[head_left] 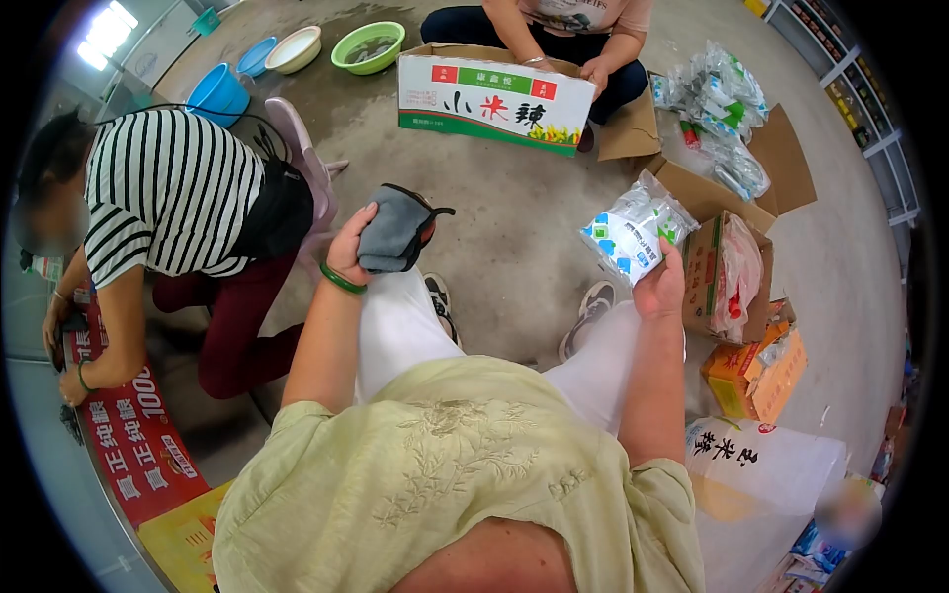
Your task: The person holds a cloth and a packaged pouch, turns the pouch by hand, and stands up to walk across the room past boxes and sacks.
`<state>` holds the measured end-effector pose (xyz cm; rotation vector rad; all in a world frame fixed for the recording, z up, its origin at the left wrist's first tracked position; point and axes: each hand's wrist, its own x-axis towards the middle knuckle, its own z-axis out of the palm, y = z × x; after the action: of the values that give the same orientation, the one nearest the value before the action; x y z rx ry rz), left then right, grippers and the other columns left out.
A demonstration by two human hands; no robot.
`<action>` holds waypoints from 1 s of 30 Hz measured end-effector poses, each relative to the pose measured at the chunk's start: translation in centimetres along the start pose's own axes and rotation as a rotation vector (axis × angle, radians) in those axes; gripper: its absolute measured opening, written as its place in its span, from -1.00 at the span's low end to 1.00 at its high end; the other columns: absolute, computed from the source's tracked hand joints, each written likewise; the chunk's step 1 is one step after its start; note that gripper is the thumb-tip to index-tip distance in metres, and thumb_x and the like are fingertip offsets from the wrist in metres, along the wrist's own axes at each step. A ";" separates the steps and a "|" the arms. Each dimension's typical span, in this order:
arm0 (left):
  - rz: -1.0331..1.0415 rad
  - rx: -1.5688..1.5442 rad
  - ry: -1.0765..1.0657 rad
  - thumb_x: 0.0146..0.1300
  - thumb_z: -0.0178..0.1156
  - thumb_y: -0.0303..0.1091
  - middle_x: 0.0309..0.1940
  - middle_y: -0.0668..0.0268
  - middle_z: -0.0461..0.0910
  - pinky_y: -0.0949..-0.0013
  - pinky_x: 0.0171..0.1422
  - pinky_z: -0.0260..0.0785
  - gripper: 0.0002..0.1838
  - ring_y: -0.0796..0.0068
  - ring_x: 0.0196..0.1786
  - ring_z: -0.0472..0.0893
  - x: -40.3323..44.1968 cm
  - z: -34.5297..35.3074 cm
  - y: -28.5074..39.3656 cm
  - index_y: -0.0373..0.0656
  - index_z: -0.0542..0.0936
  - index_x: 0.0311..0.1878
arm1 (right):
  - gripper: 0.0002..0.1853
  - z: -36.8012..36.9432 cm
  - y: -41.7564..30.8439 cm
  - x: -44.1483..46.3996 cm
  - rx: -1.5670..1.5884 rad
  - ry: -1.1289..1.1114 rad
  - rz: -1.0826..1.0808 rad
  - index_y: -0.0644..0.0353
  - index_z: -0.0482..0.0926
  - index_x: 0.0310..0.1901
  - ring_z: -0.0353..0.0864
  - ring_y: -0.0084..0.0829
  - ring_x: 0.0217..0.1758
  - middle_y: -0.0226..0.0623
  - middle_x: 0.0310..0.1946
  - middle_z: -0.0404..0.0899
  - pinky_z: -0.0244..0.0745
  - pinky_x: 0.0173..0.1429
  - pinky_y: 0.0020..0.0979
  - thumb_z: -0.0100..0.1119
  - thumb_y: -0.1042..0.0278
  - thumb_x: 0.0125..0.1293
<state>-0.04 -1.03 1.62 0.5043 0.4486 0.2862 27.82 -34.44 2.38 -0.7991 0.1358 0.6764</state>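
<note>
My left hand [350, 247] is closed on a grey cloth [389, 233] with black edging and a small black loop at its corner. A green bangle [342, 279] circles that wrist. In my right hand [660, 285] is a clear plastic packet [638, 229] printed in blue, white and green; its contents I cannot make out. The packet is held above the floor, left of an open cardboard box [704, 277] with a pinkish plastic bag [736, 282] in it. Cloth and packet are well apart, one on each side of my knees.
Ahead, a person holds a white and green carton [494, 104]. Another person in stripes [178, 188] bends at the left beside a pink chair [297, 148]. Basins [368, 47] stand behind. Several similar packets [722, 109] fill a carton; an orange box [759, 374] and white sack [766, 460] lie right.
</note>
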 end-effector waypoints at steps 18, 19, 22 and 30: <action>0.019 0.015 0.044 0.32 0.01 -0.25 -0.03 0.10 0.55 0.24 0.12 0.43 -0.62 0.24 -0.02 0.58 0.1 -0.1 -0.2 -0.34 0.41 0.07 | -0.54 -0.7 0.0 0.4 0.019 0.005 -0.014 0.26 0.31 0.17 0.44 -0.24 0.15 -0.21 0.10 0.45 0.29 0.27 -0.21 0.01 0.27 0.27; 0.028 0.021 0.057 0.32 0.01 -0.24 -0.03 0.09 0.55 0.24 0.12 0.43 -0.61 0.23 -0.02 0.58 0.1 0.0 -0.3 -0.35 0.41 0.08 | -0.54 -0.9 0.2 0.6 0.036 -0.013 -0.012 0.26 0.31 0.16 0.42 -0.25 0.16 -0.22 0.10 0.44 0.26 0.28 -0.22 0.05 0.28 0.25; -0.039 -0.025 -0.049 0.32 0.00 -0.21 0.02 0.07 0.53 0.20 0.17 0.40 -0.57 0.19 0.04 0.56 -0.2 0.4 -0.1 -0.34 0.39 0.11 | -0.55 -1.8 0.4 1.2 0.053 -0.033 0.003 0.25 0.32 0.15 0.42 -0.25 0.16 -0.22 0.09 0.45 0.25 0.28 -0.22 0.07 0.28 0.25; 0.021 0.035 0.025 0.33 -0.01 -0.19 -0.01 0.11 0.55 0.24 0.13 0.44 -0.58 0.25 -0.01 0.59 -0.1 0.6 -0.3 -0.32 0.40 0.10 | -0.52 -0.7 -0.1 0.8 0.016 -0.019 0.066 0.30 0.29 0.18 0.41 -0.24 0.18 -0.18 0.12 0.42 0.28 0.27 -0.21 0.01 0.26 0.28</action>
<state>0.20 -1.53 1.93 0.5403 0.4740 0.3053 28.61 -34.60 1.66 -0.7753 0.1508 0.7436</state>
